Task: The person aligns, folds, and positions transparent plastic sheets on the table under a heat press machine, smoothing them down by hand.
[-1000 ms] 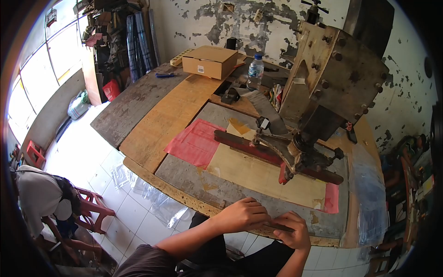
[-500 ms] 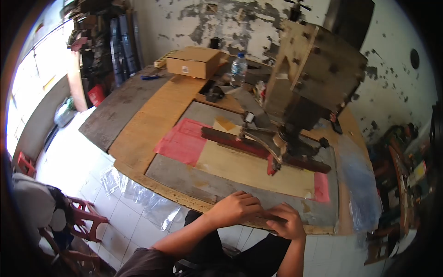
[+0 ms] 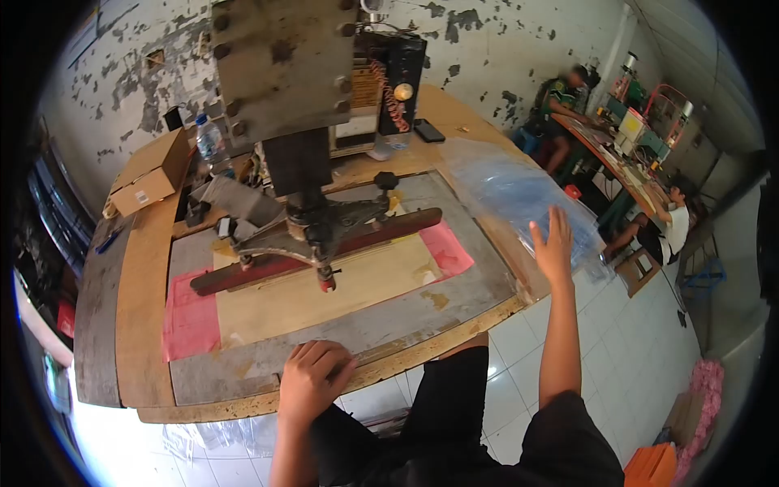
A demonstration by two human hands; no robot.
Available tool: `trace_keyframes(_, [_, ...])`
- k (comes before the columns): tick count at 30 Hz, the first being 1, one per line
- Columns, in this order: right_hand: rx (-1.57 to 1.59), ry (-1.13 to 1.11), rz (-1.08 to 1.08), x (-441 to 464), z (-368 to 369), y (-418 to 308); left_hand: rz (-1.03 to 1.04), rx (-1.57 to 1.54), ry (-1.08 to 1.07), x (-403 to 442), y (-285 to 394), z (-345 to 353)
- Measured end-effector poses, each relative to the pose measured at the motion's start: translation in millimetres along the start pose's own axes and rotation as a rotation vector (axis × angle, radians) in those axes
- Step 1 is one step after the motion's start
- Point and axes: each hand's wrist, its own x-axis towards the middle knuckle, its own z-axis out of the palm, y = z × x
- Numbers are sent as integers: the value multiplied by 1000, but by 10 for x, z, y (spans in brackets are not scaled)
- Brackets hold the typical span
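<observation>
My left hand (image 3: pixel 312 377) rests at the front edge of the worktable, fingers loosely bent and thumb apart, with nothing visible in it. To the right, my right hand (image 3: pixel 553 247) reaches out with stretched fingers over a stack of clear plastic sheets (image 3: pixel 507 191); whether it touches them I cannot tell. Before me stands a press machine (image 3: pixel 284 81) whose red-brown bar (image 3: pixel 365 245) lies across a cream board (image 3: pixel 292 304). Pink sheets show at the board's ends, the left pink sheet (image 3: pixel 192 321) being larger.
A cardboard box (image 3: pixel 150 174) and a water bottle (image 3: pixel 209 142) stand at the back left. A phone (image 3: pixel 428 130) lies behind the press. Two people sit at a sewing bench (image 3: pixel 608 154) on the far right. More plastic (image 3: pixel 219 438) hangs below the front edge.
The view has swung right. My hands were close together at the front edge; now they are apart, the right one stretched out over the plastic sheets.
</observation>
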Motion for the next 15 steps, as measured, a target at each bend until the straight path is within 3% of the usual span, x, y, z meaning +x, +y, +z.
trace_keyframes(3, [-250, 39, 126, 159, 249, 543, -11, 1, -8, 18, 35, -13])
trace_keyframes(5, [-180, -431, 319, 144, 387, 673, -23, 5, -8, 8, 36, -8])
trace_keyframes(15, [-123, -315, 291, 69, 465, 804, -57, 27, -15, 10, 16, 44])
